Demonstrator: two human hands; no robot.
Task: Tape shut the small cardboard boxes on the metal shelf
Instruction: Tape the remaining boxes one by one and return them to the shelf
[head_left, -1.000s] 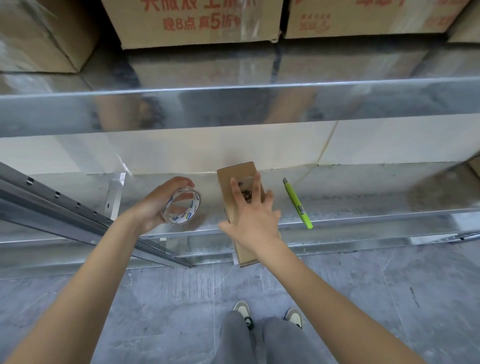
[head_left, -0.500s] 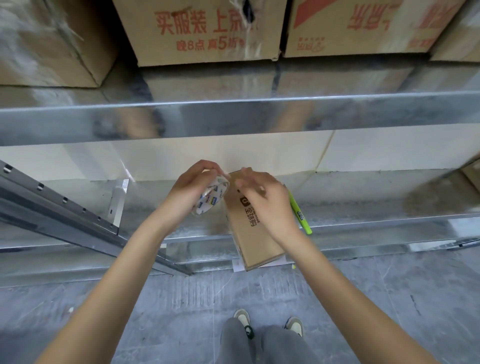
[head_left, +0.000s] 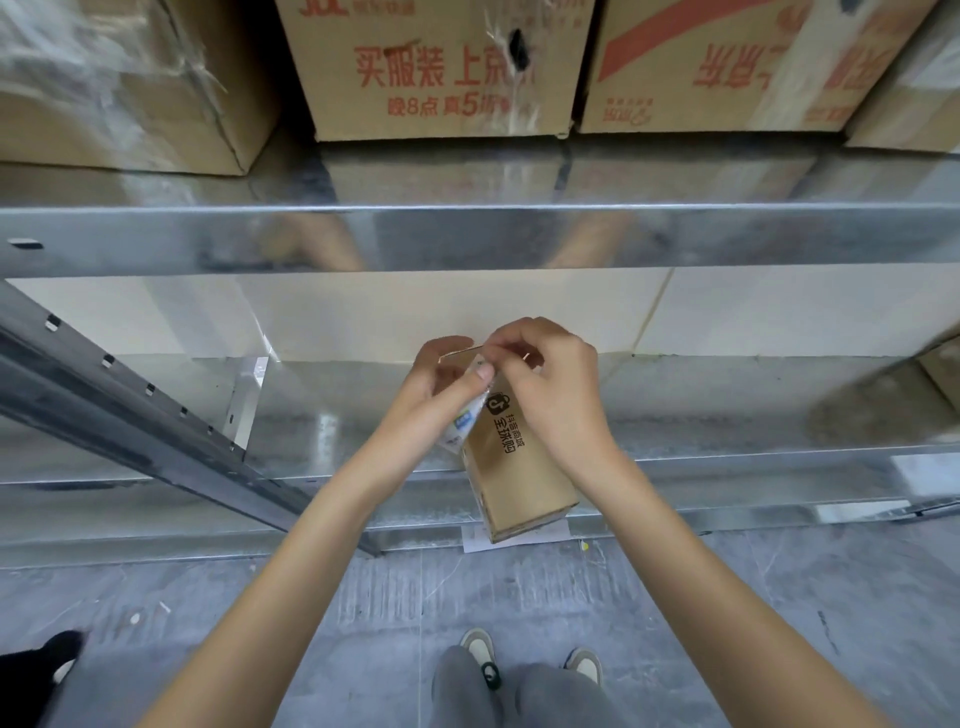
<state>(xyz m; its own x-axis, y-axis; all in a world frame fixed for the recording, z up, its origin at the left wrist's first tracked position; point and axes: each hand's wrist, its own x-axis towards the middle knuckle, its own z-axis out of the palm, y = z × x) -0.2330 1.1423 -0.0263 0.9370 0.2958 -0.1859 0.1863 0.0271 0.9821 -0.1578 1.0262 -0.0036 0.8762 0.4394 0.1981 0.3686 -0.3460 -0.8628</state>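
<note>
The left hand (head_left: 441, 384) grips the tape roll (head_left: 460, 423) above the small cardboard box (head_left: 519, 467), which lies on the metal shelf (head_left: 727, 415) with its near end past the front lip; the right hand (head_left: 550, 379) pinches at the roll's edge, apparently seeking the free tape end. The step probably goes best if the tape is peeled straight and pressed along the flap seam. Larger cartons (head_left: 441, 73) fill the tier above; the low upper beam (head_left: 675, 234) crowds the working space.
</note>
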